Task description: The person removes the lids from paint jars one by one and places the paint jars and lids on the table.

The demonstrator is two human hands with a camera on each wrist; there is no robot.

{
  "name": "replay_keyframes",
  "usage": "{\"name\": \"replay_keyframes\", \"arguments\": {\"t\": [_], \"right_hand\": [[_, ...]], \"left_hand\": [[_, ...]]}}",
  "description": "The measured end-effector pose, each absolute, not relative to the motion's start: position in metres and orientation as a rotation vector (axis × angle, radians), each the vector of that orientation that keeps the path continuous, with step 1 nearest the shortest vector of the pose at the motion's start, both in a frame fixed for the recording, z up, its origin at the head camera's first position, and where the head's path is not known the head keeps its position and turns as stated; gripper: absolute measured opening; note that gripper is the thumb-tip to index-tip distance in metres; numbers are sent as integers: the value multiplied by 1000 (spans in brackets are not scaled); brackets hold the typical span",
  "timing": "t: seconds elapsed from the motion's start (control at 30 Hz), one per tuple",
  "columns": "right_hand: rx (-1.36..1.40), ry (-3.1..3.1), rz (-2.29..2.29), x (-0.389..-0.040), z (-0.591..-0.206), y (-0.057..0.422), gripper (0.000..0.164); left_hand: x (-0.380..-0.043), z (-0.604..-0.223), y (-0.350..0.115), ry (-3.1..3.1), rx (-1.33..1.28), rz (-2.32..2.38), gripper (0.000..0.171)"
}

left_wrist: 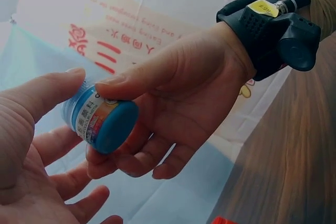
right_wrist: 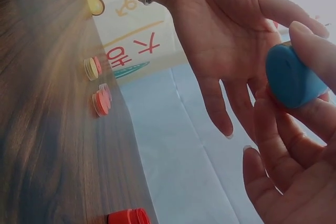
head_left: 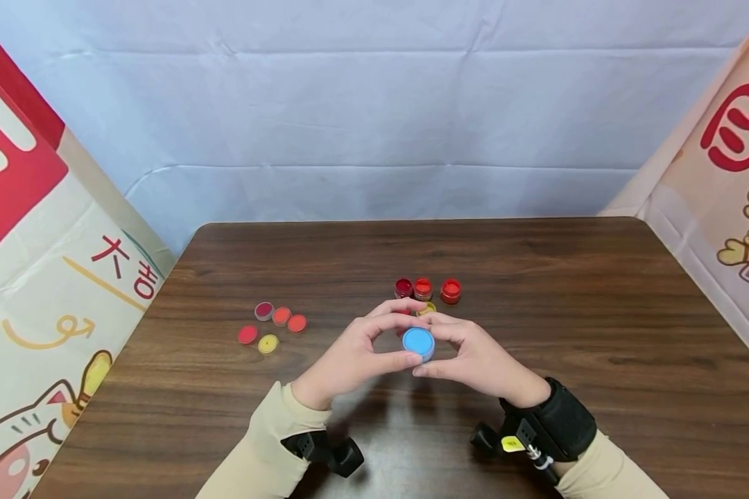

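Observation:
A small blue paint jar (head_left: pixel 419 344) with a printed label is held up between both hands above the table. My left hand (head_left: pixel 356 350) pinches it from the left, thumb and fingertips at its clear end in the left wrist view. From the other side, my right hand (head_left: pixel 477 357) grips the jar with thumb and fingers; in the left wrist view the right thumb (left_wrist: pixel 126 85) lies over the label. The jar's blue end (right_wrist: pixel 289 74) shows in the right wrist view. Just beyond the hands, a yellow jar (head_left: pixel 427 309) is partly hidden by the fingers.
Open red paint jars (head_left: pixel 451 291) and a dark red one (head_left: pixel 403 288) stand behind the hands on the wooden table (head_left: pixel 599 312). Several round red lids (head_left: pixel 297 323) and a yellow lid (head_left: pixel 268 344) lie to the left. Cloth hangs around the table's back and sides.

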State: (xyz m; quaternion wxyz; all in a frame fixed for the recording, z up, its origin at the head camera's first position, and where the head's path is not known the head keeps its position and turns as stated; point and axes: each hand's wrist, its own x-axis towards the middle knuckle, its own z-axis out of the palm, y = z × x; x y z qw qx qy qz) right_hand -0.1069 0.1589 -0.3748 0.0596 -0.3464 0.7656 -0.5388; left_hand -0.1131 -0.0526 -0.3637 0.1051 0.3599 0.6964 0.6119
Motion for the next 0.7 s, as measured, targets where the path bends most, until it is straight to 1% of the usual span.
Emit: {"name": "replay_keyframes", "arguments": {"t": [0.1,0.23,0.33,0.5,0.7], "right_hand": [[-1038,2299,-1630,-106,-375,159,40],[-1026,2291,-1626,-106,-375,159,39],[-1023,2289,-1628,-106,-374,159,38],[-1053,2283,-1633,-107,-373,158,39],[-1082,2278,-1640,-107,-373,159,40]], "left_hand": [[-113,-365,-52,2020,1064,1827,31],[-114,-365,-54,1938,1075,1853,40],[-114,-365,-56,1911,1093,1855,44],[-114,-364,-56,1928,1103,1860,36],[-114,-364,-54,1935,1072,1860,34]]}}
